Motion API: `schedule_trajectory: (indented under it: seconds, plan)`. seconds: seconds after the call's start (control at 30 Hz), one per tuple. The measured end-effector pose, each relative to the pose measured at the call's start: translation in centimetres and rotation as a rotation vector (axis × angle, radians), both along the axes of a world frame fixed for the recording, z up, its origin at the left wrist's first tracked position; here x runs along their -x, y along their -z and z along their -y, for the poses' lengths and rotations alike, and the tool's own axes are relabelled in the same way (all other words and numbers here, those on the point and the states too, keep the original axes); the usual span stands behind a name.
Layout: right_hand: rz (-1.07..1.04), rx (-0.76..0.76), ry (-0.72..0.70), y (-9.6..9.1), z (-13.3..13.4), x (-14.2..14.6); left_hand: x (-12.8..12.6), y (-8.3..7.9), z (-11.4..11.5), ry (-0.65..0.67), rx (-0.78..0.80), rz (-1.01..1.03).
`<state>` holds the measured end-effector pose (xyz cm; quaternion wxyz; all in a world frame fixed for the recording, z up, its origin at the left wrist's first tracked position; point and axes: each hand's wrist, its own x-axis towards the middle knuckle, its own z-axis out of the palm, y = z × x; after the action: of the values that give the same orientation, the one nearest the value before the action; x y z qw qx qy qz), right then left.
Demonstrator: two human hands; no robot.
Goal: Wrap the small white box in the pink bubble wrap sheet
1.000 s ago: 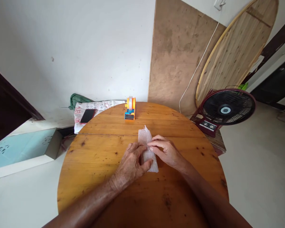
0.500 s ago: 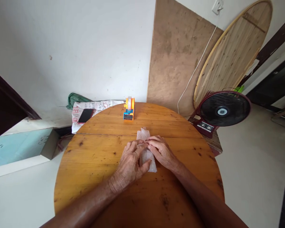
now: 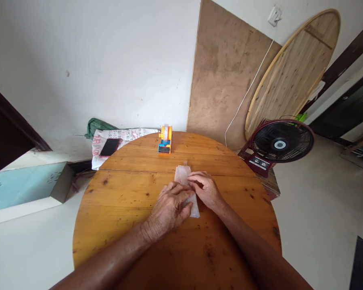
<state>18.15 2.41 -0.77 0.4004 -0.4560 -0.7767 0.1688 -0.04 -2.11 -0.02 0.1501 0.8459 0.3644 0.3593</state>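
A narrow, flat bundle of translucent bubble wrap (image 3: 182, 174) lies on the round wooden table, pointing away from me. My left hand (image 3: 172, 203) is laid over its middle, fingers bent across the top and thumb near its lower end, holding it down. From the right side, my right hand (image 3: 206, 190) has its thumb and fingertips drawn together at the wrap's right edge. Whatever is inside the wrap cannot be made out. Beyond the bundle stands an orange and blue tape dispenser (image 3: 165, 140) with a roll of clear tape, touched by neither hand.
The wooden table (image 3: 115, 209) has its far edge near the wall. A dark phone (image 3: 109, 147) rests on a white printed sack (image 3: 130, 133) at back left. To the right is a dark red fan (image 3: 281, 141), with a round wooden board (image 3: 293, 68) leaning behind it.
My left hand has slid slightly down and nearer along the bubble wrap, uncovering more of its far part. The right fingertips have separated from the left hand's fingers. The view has shifted slightly.
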Motion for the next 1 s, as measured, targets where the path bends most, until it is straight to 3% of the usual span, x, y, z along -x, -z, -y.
schedule_trajectory:
  seconds: [0.07,0.2,0.5,0.63,0.77,1.0]
  plan:
    - [-0.06,0.102,0.076,-0.1,-0.4,-0.1,0.0,0.1,0.0,0.008,-0.003,0.019]
    - [-0.093,0.457,0.208,-0.9,-1.6,-0.2,-0.1,0.0,0.0,0.03,-0.006,0.062]
    - [-0.141,0.779,0.146,-2.8,-2.9,1.1,-0.1,0.2,0.0,0.031,-0.025,0.076]
    - [-0.207,0.805,0.082,-2.2,-3.1,0.9,0.0,0.3,0.1,0.041,-0.022,0.073]
    - [-0.266,0.73,0.009,-1.2,-3.3,1.0,0.0,0.1,0.2,-0.002,-0.043,0.033]
    - [-0.234,0.537,0.093,0.3,-3.4,1.0,0.1,-0.2,0.8,-0.113,-0.114,-0.098]
